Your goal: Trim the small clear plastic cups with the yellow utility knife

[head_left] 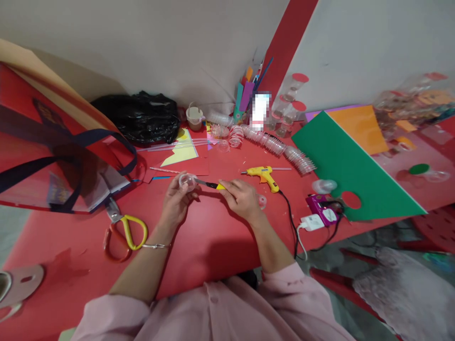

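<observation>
My left hand (177, 201) holds a small clear plastic cup (187, 182) over the red table (213, 237). In my right hand (241, 199) is a yellow and black utility knife (214, 185), its blade pointing left and meeting the cup's right side. Whether the blade has gone into the plastic is too small to tell. Just beyond my right hand lies a yellow glue gun (265, 176) with a black cord. A small clear piece with red on it (262, 201) sits beside that hand, partly hidden.
Scissors (122, 232) and a red bag (71, 142) are at the left. Rows of clear cups (273, 143), yellow paper (183, 149) and a black plastic bag (142, 116) lie at the back. A green board (355, 170) and a purple power strip (322, 208) are at the right.
</observation>
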A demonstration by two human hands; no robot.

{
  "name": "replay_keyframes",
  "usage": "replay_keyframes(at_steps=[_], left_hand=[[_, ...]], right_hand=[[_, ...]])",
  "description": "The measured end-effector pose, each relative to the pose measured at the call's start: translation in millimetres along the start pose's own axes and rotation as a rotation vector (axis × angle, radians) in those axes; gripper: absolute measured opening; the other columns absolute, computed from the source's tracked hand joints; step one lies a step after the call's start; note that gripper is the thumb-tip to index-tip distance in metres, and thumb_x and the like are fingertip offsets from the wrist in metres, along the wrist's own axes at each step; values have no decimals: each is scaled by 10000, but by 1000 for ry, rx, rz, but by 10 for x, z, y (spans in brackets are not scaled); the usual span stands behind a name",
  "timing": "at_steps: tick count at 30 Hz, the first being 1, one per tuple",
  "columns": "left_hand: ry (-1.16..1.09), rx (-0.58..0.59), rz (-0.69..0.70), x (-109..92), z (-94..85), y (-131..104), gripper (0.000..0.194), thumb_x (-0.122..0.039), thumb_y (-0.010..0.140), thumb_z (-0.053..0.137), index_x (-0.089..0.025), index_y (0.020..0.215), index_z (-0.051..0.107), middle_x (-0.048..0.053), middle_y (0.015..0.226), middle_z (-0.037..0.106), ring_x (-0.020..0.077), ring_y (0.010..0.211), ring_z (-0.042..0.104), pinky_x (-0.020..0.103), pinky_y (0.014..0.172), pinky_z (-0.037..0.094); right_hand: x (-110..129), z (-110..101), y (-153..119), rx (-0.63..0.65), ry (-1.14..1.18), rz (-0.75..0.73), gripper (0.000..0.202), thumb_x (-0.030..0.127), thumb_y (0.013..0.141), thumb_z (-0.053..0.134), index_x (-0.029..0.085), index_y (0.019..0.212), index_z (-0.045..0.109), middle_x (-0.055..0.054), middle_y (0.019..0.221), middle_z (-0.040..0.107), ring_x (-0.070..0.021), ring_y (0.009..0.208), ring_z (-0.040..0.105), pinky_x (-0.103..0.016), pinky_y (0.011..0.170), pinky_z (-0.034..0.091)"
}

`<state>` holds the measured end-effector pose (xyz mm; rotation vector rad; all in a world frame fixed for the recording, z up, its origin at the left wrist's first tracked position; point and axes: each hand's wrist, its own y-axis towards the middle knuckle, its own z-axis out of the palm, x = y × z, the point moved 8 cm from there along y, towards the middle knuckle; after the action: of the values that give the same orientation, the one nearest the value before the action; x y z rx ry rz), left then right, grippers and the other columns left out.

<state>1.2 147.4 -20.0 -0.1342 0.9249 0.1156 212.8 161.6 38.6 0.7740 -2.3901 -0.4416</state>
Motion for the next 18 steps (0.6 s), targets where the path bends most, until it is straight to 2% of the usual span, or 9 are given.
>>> replay_keyframes(at_steps=[4,12,18], left_hand=[[15,9,22,-23,21,-13,527,-274,812,853,-295,1294,641,69,1225,718,227,947,764,304,668,620],[21,37,4,-19,30,-9,459,-318,846,825,-239,1269,665,88,1141,735,199,847,761,266,608,587],[12,19,16,-31,27,-23,494,-293,820,849,-283,1277,663,77,1211,725,211,902,765,283,650,597]], right_hand=[[-24,40,-14,42,114,44,351,416,1069,493,276,1306,711,-54,1047,769,-188,965,696,-324,863,545],[-45,-61,24,-63,-111,-14,371,452,1004,616,310,1335,704,-80,1054,737,-232,982,641,-410,905,484],[-25,16,-7,51,97,14,355,432,1063,504,267,1289,724,-49,1014,765,-174,902,678,-321,855,516]])
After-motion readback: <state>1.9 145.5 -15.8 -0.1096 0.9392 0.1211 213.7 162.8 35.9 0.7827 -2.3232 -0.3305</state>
